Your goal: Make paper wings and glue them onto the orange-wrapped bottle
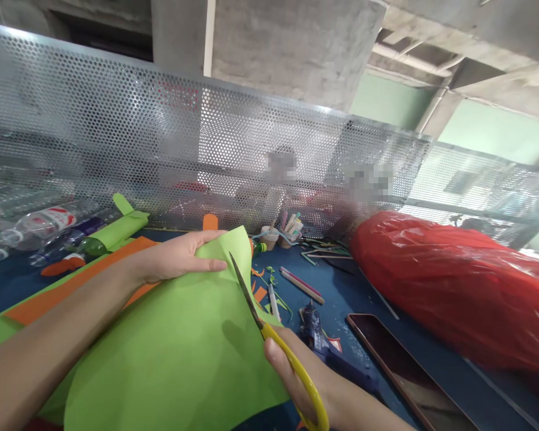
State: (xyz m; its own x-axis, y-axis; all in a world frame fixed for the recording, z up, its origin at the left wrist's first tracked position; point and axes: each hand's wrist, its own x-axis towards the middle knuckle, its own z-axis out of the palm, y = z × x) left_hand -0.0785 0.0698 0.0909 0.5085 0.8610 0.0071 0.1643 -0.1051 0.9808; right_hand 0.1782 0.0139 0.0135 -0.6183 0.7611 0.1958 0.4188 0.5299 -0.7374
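Observation:
A large sheet of light green paper (175,353) fills the lower middle of the view. My left hand (186,257) pinches its far edge, thumb on top and fingers behind. In my right hand (291,365) is a pair of scissors (303,374) with yellow handles. One dark blade slants over the sheet near its right edge, its tip close to my left thumb; the other blade is hidden, apparently behind the paper. Just beyond lie green and orange paper scraps (260,293).
A blue glue gun (314,335) and a phone (408,365) lie right of my right hand. Colored pencils (302,285) and cups of markers (291,230) are farther back. Plastic bottles (45,224) lie at left, a red plastic bag (449,287) at right. A perforated metal panel (161,131) borders the table.

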